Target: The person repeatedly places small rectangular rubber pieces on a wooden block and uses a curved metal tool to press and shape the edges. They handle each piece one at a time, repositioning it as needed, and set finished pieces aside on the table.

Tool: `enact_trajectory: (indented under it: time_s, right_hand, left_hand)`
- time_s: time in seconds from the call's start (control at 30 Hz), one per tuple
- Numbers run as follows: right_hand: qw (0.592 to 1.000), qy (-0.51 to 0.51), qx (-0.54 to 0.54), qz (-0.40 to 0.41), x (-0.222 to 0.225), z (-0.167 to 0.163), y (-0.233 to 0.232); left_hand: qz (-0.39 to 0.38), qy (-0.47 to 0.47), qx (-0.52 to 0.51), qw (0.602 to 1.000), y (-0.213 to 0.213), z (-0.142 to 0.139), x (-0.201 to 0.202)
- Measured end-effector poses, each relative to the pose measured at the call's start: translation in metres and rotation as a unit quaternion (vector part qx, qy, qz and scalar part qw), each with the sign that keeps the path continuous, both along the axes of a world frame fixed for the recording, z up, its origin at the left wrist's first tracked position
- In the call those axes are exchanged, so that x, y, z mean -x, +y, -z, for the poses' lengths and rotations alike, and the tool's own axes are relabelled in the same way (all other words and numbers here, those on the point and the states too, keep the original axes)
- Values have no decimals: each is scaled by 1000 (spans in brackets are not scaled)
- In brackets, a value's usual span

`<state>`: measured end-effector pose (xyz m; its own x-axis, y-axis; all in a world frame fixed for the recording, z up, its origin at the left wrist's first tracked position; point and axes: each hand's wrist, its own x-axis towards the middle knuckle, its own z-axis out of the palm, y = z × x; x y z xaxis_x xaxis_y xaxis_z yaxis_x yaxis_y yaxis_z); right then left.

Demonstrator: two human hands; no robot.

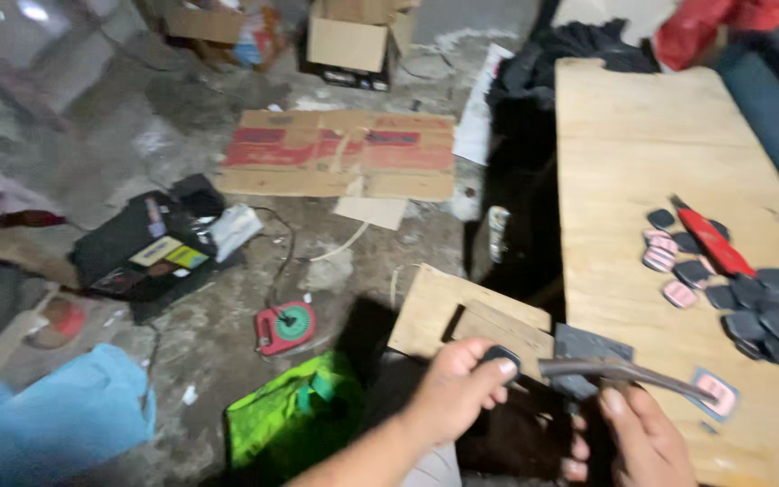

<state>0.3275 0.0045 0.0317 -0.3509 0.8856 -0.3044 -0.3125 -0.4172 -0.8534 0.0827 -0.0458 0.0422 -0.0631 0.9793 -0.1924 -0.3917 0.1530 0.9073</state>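
Head view: the left hand (457, 388) is pinching a small dark oval piece (500, 357) between thumb and curled fingers, just off the near-left corner of the wooden board (642, 162). The piece is looking light, stiff and small enough to slip, so a fingertip grip on its edges, as here, is probably suiting it best. The right hand (642, 442) is closing around the handle end of a long brownish metal tool (619, 370), whose shaft is lying across a grey block (588, 353) at the board's near-left corner; the tool is appearing rigid and heavier, best held well back on the handle.

Along the board's right edge a heap of dark oval pieces (768, 311) is sitting, with a few pink-striped ones (664, 261) beside it and a red-handled knife (714, 242) lying touching them. One more pink piece (717, 394) is resting near the tool's tip, close enough to be knocked.

Down on the concrete floor (182, 135), flattened cardboard (340, 153), a black bag (151, 248), a red round gadget (286, 326) and a green bag (286, 415) are lying well apart from the hands.
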Motion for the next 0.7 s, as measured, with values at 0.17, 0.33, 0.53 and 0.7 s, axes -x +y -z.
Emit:
enact_trajectory:
  time_s: [0.17, 0.33, 0.53, 0.7]
  right_hand:
    - [986, -50, -143, 76, 20, -50, -27]
    - [988, -92, -120, 20, 36, -62, -32]
    - [989, -90, -112, -23, 25, -69, -27]
    - [992, -58, -105, 34, 28, -85, -25]
  left_hand:
    - [-8, 2, 14, 1000, -13, -36, 17]
    - [40, -16, -25, 999, -20, -53, 14]
    - [59, -8, -52, 997, -23, -57, 15]
    - [57, -39, -51, 996, -23, -62, 16]
